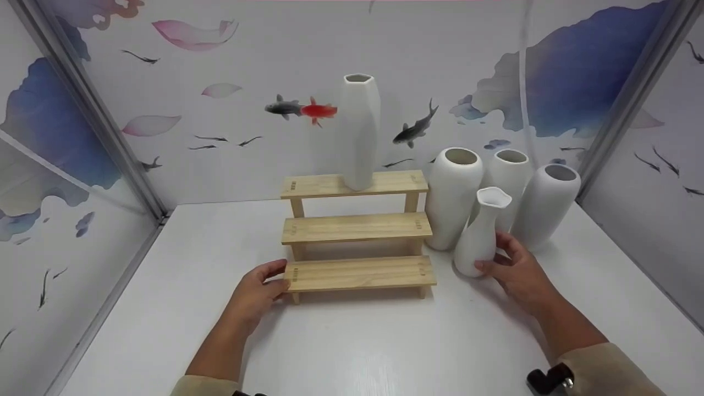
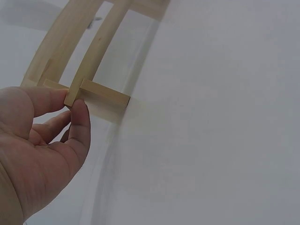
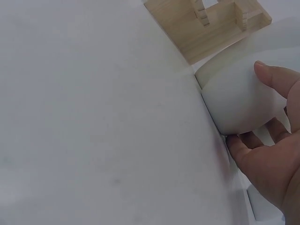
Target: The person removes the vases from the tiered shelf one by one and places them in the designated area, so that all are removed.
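Observation:
A three-tier wooden stand [image 1: 360, 274] is in the middle of the white table. My left hand [image 1: 258, 291] pinches the left end of its lowest shelf between thumb and fingers, seen closer in the left wrist view with the shelf end [image 2: 71, 96]. On the top shelf a tall faceted white vase [image 1: 360, 132] stands upright. Right of the stand, a small white vase with a wavy rim [image 1: 477, 242] stands near upright. My right hand [image 1: 520, 275] grips its lower right side, thumb in front; in the right wrist view the fingers curl around the vase body [image 3: 243, 98].
Behind the small vase stand three larger white vases: a rounded one [image 1: 454, 192] close to the stand, one farther back [image 1: 509, 170], and one at the right [image 1: 547, 203]. Painted panels [image 1: 231, 110] wall in the white table [image 1: 352, 346] at the back and both sides.

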